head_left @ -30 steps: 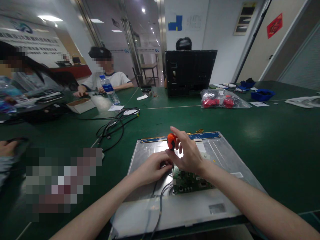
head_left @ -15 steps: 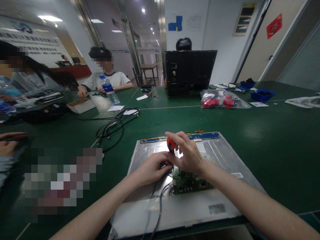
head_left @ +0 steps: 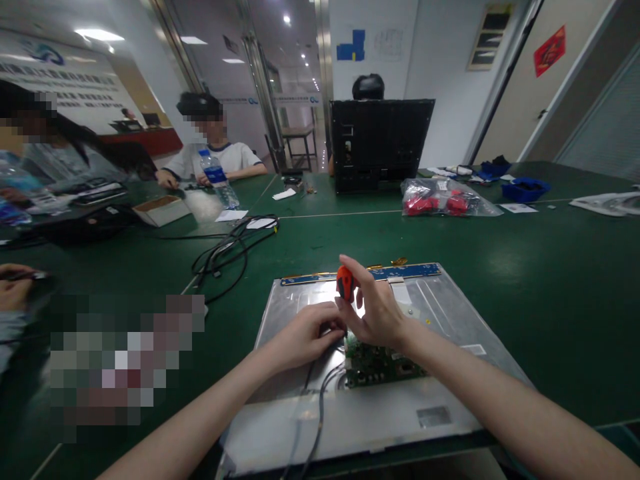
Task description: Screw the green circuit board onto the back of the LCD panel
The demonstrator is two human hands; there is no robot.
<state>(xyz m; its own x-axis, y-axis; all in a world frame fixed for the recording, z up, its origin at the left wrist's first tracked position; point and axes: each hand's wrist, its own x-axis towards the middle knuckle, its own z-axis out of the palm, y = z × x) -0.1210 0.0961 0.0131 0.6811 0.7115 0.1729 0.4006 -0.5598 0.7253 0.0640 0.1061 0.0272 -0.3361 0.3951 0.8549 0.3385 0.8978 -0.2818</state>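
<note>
A flat metal display panel (head_left: 440, 333) lies before me with a green circuit board (head_left: 370, 373) on it and a blue strip board (head_left: 415, 271) along its far edge. My right hand (head_left: 375, 310) grips a screwdriver (head_left: 345, 283) by its orange-and-black handle, which points up above the board's far left corner. The screwdriver's tip is hidden. Close beside that corner, my left hand (head_left: 317, 330) has its fingers pinched together low over the panel; whatever is between them is hidden. Dark cables (head_left: 320, 427) run from near the board toward the panel's near edge.
Black cables (head_left: 225, 247) lie coiled left of the panel. Farther back stand a black monitor (head_left: 383, 143) and a water bottle (head_left: 219, 179), with a plastic bag of red parts (head_left: 447, 200) and a blue tray (head_left: 525, 191). Co-workers sit around the green table (head_left: 560, 287).
My right hand has shifted its fingers around the screwdriver handle, which now stands more upright and slightly farther right. My left hand has stayed in place.
</note>
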